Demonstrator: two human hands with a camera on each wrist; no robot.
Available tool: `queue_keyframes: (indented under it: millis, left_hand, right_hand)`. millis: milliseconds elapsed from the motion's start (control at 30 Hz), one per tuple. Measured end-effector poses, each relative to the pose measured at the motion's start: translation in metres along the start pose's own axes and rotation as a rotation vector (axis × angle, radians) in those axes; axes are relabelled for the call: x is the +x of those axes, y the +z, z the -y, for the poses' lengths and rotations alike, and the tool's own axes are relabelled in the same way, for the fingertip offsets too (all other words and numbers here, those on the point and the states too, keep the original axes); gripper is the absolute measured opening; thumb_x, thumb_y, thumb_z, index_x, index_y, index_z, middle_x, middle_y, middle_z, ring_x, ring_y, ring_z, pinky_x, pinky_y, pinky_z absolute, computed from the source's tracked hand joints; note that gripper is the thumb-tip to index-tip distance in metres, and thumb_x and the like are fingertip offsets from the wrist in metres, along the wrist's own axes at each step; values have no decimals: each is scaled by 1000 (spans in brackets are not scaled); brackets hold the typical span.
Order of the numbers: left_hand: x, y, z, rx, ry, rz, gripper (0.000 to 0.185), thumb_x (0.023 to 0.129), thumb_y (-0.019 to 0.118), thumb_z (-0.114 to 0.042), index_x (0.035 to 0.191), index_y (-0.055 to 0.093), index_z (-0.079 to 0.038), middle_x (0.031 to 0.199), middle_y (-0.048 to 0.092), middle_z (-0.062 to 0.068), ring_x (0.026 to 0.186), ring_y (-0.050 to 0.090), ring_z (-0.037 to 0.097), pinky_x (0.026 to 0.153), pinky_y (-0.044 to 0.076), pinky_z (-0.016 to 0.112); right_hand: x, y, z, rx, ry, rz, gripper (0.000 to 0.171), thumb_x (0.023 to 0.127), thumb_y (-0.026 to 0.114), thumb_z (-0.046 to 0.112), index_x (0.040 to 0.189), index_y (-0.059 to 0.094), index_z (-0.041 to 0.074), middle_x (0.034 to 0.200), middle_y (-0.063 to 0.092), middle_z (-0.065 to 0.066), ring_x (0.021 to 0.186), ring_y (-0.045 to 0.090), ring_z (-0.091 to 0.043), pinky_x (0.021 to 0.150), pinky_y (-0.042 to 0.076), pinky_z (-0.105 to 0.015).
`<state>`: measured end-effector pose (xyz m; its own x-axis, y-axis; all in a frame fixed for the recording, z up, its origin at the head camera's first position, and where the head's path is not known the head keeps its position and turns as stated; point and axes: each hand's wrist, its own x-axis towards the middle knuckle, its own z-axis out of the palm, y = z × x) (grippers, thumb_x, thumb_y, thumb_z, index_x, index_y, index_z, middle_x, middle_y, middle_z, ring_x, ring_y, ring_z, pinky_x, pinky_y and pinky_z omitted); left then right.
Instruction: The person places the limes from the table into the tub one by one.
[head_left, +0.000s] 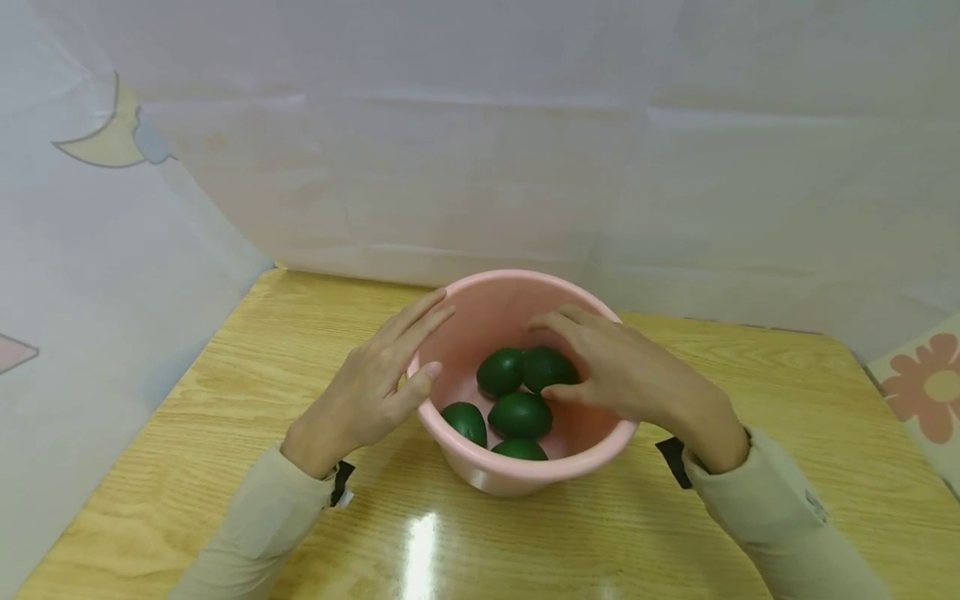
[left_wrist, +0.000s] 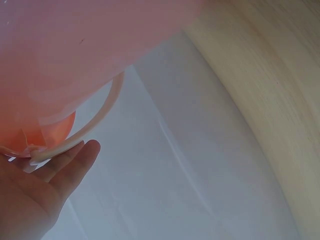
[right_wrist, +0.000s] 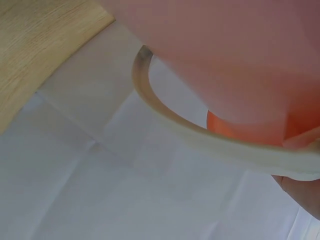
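A pink plastic bucket (head_left: 480, 461) stands on the table with several smooth, dark green oval fruits, like avocados (head_left: 520, 415), on its bottom. My left hand (head_left: 360, 396) is at the bucket's left rim, fingers extended and thumb near the edge. Over the right rim reaches my right hand (head_left: 626, 364), its fingers loosely bent above the back right avocado (head_left: 547, 365). The right thumb tip is close to the avocados; whether it touches one is unclear. A pale curved handle (left_wrist: 102, 107) shows on the bucket's outside in both wrist views.
The wood-grain table (head_left: 262, 400) extends on both sides of the bucket. Behind it hangs a pale sheet (head_left: 465, 183), close to the table's far edge. A printed moon (head_left: 108, 142) is at the left and a printed flower (head_left: 930, 387) at the right.
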<state>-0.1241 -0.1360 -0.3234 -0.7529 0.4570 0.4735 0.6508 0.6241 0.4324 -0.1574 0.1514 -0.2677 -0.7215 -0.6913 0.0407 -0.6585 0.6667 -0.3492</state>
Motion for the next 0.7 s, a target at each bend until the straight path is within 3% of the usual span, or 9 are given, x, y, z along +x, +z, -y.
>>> queue_keyframes:
  millis: [333,700]
  left_hand:
    - [-2,-1,0,1,-5,4,58,103,40,-36,155,35,-12,163,28,6,147,34,28,103,47,53]
    - [-3,-2,1,-5,-8,5,57,101,43,-32,155,36,-14,164,28,4,147,35,27,100,48,52]
  right_hand:
    - [-5,1,-1,107,1,-84,57,88,76,31,138,52,17,134,57,6,126,54,-16,107,45,-43]
    - [-9,3,-1,123,8,-154,49,92,71,33,136,54,19,136,56,5,132,50,-20,110,41,-47]
